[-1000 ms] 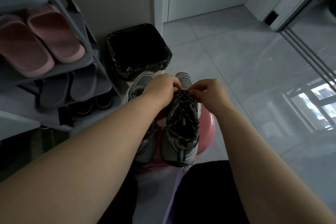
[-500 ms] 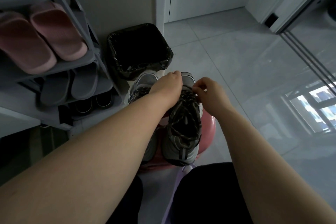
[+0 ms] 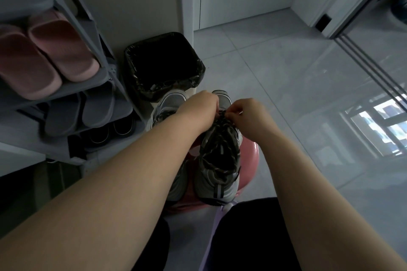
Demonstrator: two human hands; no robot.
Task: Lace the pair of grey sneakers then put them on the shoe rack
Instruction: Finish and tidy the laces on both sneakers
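Over pink stool, both grips meet at far end of grey sneaker. Right grip pinches dark lace, thumb against forefinger. Left grip curls onto same lace just beside it, fingertips hidden. Second sneaker sits under left wrist, touching first. Shoe rack stands left of grips, well apart. Black bin sits just beyond them.

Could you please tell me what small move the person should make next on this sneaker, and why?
Probably pull the lace snug through the toe-end eyelets. The left hand and the right hand both curl onto it there, at the far end of the sneaker on the pink stool, while the crossings nearer the heel look loose.
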